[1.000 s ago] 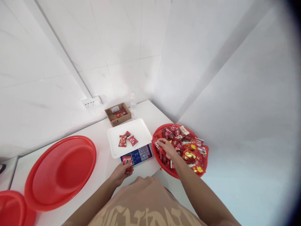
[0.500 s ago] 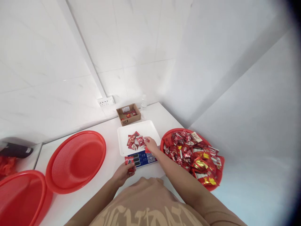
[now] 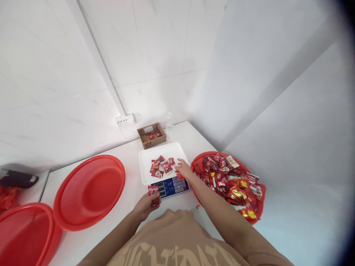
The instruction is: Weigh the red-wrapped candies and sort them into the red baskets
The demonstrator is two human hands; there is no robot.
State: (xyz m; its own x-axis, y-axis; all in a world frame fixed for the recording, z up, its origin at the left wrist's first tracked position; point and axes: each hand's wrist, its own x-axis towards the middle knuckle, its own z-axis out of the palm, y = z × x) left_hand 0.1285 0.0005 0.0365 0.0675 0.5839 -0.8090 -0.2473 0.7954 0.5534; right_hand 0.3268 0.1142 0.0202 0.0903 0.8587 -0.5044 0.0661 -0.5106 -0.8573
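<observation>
My left hand (image 3: 148, 205) is closed around a red candy packet (image 3: 153, 190) with dark lettering, in front of the scale (image 3: 174, 186). On the scale's white tray (image 3: 146, 155), several small red candy packets (image 3: 166, 167) lie loosely grouped. My right hand (image 3: 183, 170) is over the tray's right edge, beside those packets. Its thumb and forefinger are apart, while a bit of red packet (image 3: 181, 177) shows beneath the palm, held by the curled fingers. How many packets it holds is hidden.
A heaped red basket (image 3: 260, 214) of candy packets stands at right. Two red baskets (image 3: 122, 173) stand at left. Behind the tray are a cardboard box (image 3: 155, 141) and a clear bottle (image 3: 169, 120). A small red piece (image 3: 198, 207) lies near my right forearm.
My right hand has moved slightly right, letting go of a candy packet on the tray. Another small packet now shows near its fingertips. My left hand keeps its packet, nearly still.
</observation>
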